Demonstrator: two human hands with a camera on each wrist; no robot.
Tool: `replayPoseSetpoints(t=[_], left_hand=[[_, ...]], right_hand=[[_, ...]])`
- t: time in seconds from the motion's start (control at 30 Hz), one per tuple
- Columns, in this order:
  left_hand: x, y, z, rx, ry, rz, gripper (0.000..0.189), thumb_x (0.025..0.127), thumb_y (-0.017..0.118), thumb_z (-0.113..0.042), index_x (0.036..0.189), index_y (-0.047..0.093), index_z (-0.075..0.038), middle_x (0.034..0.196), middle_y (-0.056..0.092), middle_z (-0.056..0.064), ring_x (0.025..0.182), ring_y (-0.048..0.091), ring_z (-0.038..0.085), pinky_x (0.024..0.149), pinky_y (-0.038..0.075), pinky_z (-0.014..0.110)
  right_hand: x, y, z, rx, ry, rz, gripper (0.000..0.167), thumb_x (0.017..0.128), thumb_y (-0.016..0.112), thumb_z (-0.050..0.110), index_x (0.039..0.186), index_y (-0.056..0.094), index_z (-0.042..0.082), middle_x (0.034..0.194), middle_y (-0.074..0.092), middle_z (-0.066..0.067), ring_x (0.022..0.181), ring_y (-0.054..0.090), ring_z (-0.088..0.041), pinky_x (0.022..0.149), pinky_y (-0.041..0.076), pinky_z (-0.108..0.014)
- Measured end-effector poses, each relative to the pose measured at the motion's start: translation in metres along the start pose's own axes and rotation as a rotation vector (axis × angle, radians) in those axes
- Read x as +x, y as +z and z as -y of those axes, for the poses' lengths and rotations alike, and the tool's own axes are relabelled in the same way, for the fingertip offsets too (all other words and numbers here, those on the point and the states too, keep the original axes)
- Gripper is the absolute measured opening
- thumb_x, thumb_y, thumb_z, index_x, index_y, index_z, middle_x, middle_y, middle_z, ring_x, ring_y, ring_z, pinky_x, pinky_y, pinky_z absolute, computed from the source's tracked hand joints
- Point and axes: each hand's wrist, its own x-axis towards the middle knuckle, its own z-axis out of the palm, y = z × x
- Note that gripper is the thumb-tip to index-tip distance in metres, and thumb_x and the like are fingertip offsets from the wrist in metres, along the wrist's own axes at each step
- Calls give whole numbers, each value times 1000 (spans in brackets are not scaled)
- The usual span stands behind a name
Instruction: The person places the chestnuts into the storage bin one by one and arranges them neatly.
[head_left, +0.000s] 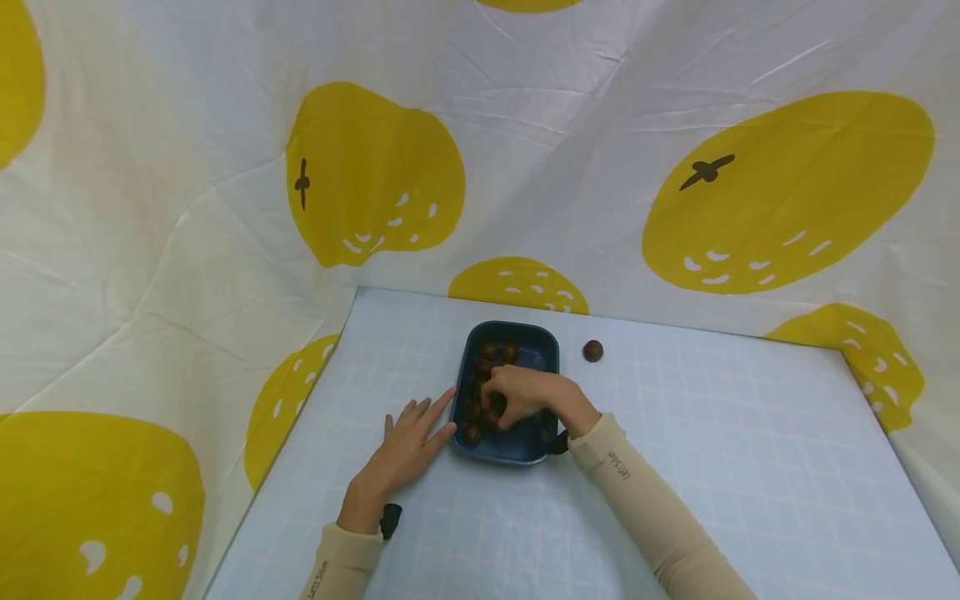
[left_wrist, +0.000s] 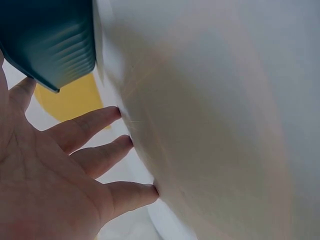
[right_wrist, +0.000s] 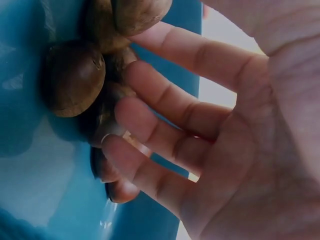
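A dark blue tray [head_left: 540, 340] holds several brown chestnuts [head_left: 489, 350], most of them along its left side. My right hand [head_left: 521, 393] reaches into the tray from the right and pinches a chestnut [right_wrist: 142, 15] between thumb and index finger; the thumb is hidden in the right wrist view. The other right fingers curve over the chestnuts below. My left hand [head_left: 405, 450] has its fingers spread, with fingertips on the table and the index finger and thumb at the tray's left wall. In the left wrist view, the tray's ribbed outer wall [left_wrist: 65, 47] rises above the left hand [left_wrist: 55, 165].
One loose chestnut [head_left: 592, 351] lies on the table to the right of the tray's far end. The pale checked tabletop [head_left: 712, 450] meets a white sheet [head_left: 540, 192] with yellow fruit prints at the back and left.
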Motion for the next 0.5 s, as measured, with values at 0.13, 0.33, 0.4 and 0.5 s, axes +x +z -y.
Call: replayPoseSetpoints(t=[0.13, 0.33, 0.4, 0.5], left_hand=[[0, 0, 0, 0, 1, -2, 60, 101, 33, -66, 157, 15, -52, 157, 34, 17, 148, 18, 42, 107, 0, 75], [-1, 0, 0, 3, 2, -5, 60, 101, 32, -66, 157, 15, -52, 157, 34, 17, 147, 18, 42, 107, 0, 75], [-1, 0, -1, 1, 5, -5, 60, 102, 33, -66, 157, 16, -51, 157, 34, 18, 147, 18, 43, 107, 0, 76], [-1, -1, -2, 3, 6, -3, 60, 102, 33, -65, 157, 15, -51, 157, 34, 18, 147, 18, 42, 107, 0, 75]], right_hand=[[0, 1, 1, -11, 19, 22, 27, 75, 86, 17, 99, 73, 17, 98, 59, 0, 84, 50, -12, 73, 47, -26], [0, 2, 3, -1, 37, 33, 28, 75, 87, 15, 100, 73, 16, 97, 60, 1, 84, 51, -12, 72, 47, -26], [0, 3, 3, 7, 47, 30, 29, 76, 87, 16, 100, 73, 15, 98, 59, 0, 84, 51, -12, 72, 48, -27], [0, 5, 4, 10, 82, 29, 30, 77, 88, 18, 103, 72, 15, 100, 58, 2, 84, 52, -12, 72, 48, -26]])
